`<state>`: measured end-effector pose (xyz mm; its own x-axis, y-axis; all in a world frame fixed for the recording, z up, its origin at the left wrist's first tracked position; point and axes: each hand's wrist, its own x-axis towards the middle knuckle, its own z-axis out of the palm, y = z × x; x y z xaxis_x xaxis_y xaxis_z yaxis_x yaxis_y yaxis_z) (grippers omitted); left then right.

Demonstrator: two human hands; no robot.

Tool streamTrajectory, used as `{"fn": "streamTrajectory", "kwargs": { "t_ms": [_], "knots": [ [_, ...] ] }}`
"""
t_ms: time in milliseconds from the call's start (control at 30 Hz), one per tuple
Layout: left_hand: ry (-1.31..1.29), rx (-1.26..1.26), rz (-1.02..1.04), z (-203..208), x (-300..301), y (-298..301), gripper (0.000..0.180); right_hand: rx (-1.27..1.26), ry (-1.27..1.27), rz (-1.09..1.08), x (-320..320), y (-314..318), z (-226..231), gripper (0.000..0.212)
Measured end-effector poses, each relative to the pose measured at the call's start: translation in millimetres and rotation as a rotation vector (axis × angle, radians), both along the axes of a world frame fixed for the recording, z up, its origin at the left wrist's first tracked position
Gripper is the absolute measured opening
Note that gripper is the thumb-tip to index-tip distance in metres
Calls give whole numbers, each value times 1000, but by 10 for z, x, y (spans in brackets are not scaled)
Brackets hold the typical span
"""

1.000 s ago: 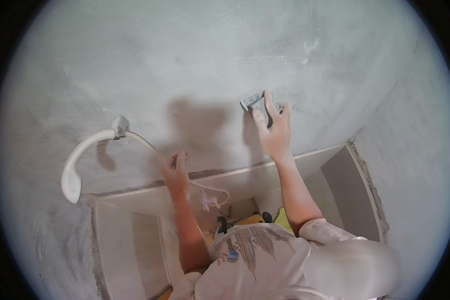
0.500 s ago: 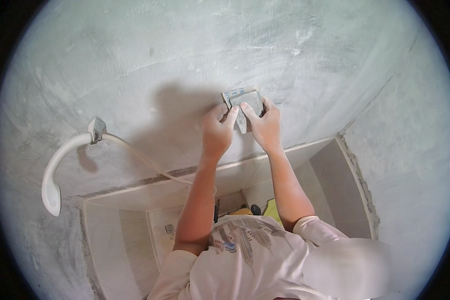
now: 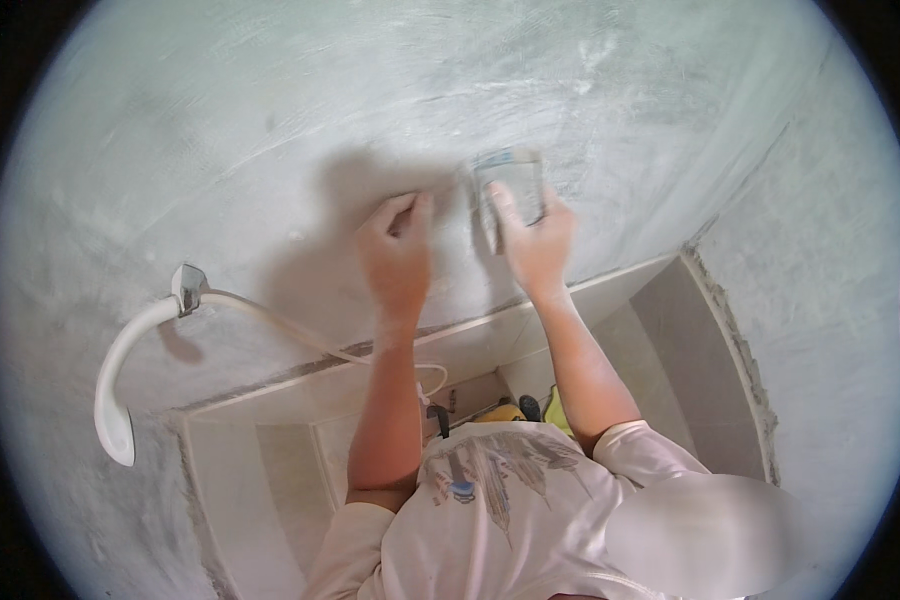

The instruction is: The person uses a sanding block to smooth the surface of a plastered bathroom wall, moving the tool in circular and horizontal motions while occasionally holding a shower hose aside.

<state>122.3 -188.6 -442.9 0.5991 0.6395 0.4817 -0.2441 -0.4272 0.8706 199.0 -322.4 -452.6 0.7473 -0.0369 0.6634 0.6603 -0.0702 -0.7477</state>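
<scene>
My right hand (image 3: 540, 240) is closed on a folded piece of sandpaper (image 3: 520, 190), thumb flat across its grey face and fingers behind it. Faded blue print shows along the sandpaper's upper edge, and motion blurs its outline. It is in front of the grey plastered wall (image 3: 610, 130); whether it touches the wall I cannot tell. To the left and apart from the sandpaper, my left hand (image 3: 398, 250) has its fingers curled in toward the thumb, with nothing visible in them.
A white shower head (image 3: 115, 400) sits in a chrome wall holder (image 3: 188, 288) at left, its pale hose (image 3: 270, 312) running down behind my left forearm. Below is a tiled recess with a rough-edged rim (image 3: 740, 340). Yellow items (image 3: 505, 412) lie beyond my shirt.
My left hand has let go of the sandpaper and moved left. My right hand has kept hold of it, shifting slightly right and turning it more upright. The whole view has tilted a little.
</scene>
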Motion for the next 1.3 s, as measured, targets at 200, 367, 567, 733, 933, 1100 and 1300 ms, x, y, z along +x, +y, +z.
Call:
{"fn": "streamTrajectory", "kwargs": {
  "t_ms": [200, 367, 567, 733, 933, 1100, 1300],
  "knots": [
    [143, 33, 142, -415, -278, 322, 22, 63, 270, 127, -9, -65, 110, 29],
    [95, -26, 90, -564, -285, 298, 18, 3, 33, -2, -26, 88, -72, 49],
    [77, 107, 150, -558, -359, 296, 17, 102, 278, 135, 145, -118, 191, 38],
    [83, 40, 98, -574, -320, 285, 16, -40, -46, 20, -120, 286, -161, 35],
    [132, 180, 243, -679, -838, 568, 18, 63, 326, 15, 249, -99, 200, 39],
    [139, 139, 399, -682, -981, 650, 24, 1, 129, 103, -303, 279, -93, 42],
    [154, 678, 732, -868, -1382, 888, 38, -90, 114, -72, 141, -166, 81, 40]
  ]
}}
